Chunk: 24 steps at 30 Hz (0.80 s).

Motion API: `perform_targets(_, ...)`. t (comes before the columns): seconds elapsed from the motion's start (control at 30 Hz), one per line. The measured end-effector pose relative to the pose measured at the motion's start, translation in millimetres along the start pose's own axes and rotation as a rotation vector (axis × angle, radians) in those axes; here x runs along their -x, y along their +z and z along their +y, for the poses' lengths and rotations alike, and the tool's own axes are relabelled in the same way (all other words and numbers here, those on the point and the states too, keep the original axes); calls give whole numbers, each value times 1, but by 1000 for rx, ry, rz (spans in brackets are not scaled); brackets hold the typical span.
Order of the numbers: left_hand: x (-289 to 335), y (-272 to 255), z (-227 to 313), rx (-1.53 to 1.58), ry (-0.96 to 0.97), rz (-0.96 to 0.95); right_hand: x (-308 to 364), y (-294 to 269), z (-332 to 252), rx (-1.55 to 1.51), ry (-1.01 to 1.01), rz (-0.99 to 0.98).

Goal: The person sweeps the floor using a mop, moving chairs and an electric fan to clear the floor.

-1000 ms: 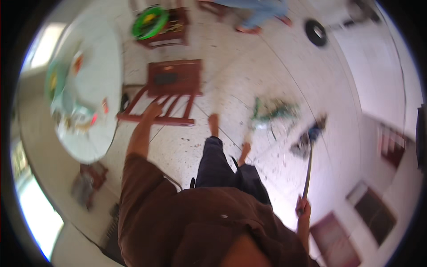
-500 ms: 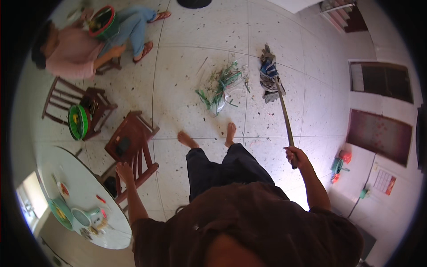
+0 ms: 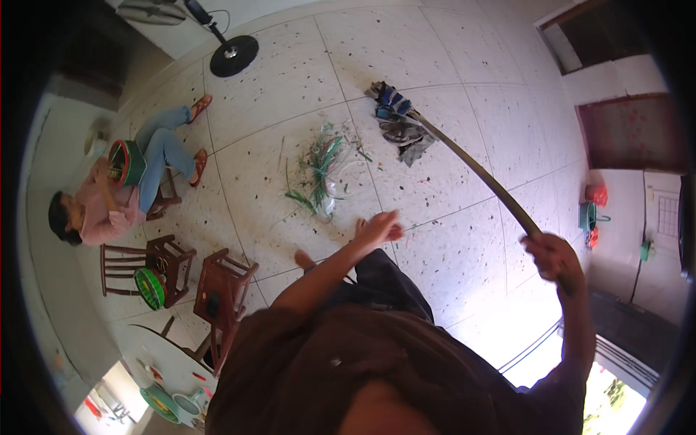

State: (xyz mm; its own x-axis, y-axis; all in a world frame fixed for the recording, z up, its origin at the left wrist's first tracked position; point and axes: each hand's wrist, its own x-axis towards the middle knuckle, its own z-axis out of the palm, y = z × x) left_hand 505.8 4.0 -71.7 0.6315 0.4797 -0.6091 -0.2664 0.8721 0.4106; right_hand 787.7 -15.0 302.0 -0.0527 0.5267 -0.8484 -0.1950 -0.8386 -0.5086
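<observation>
**Broom at the litter pile, one hand on the handle**

On the tiled floor [image 3: 464, 181], a person stands barefoot and works a broom [image 3: 464, 156]. Right hand [image 3: 552, 255] is clamped round the top of the long handle, arm stretched out to the side. Broom head [image 3: 395, 119] rests on the tiles, just beside a pile of green stalks and scraps [image 3: 322, 170]. Left hand [image 3: 377, 228] is free, fingers spread, holding nothing, raised in front of the body and well apart from the handle. Small debris is scattered over the tiles around the pile. To the left, another person sits on a stool with a green basket [image 3: 125, 161] in the lap. Wooden stools [image 3: 217, 290] stand near a round table [image 3: 156, 370]. A fan base [image 3: 233, 55] stands beyond.
</observation>
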Motion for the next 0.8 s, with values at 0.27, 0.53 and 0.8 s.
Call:
perform_targets(0.27, -208, 140, 7, 833, -178, 71, 115, 24, 39, 35, 489, 235)
perform_targets(0.53, -154, 155, 12, 494, -449, 81, 94, -97, 338, 934, -8, 408)
perform_targets(0.8, -248, 39, 217, 452, -134, 138, -128, -40, 185, 953, 38, 361)
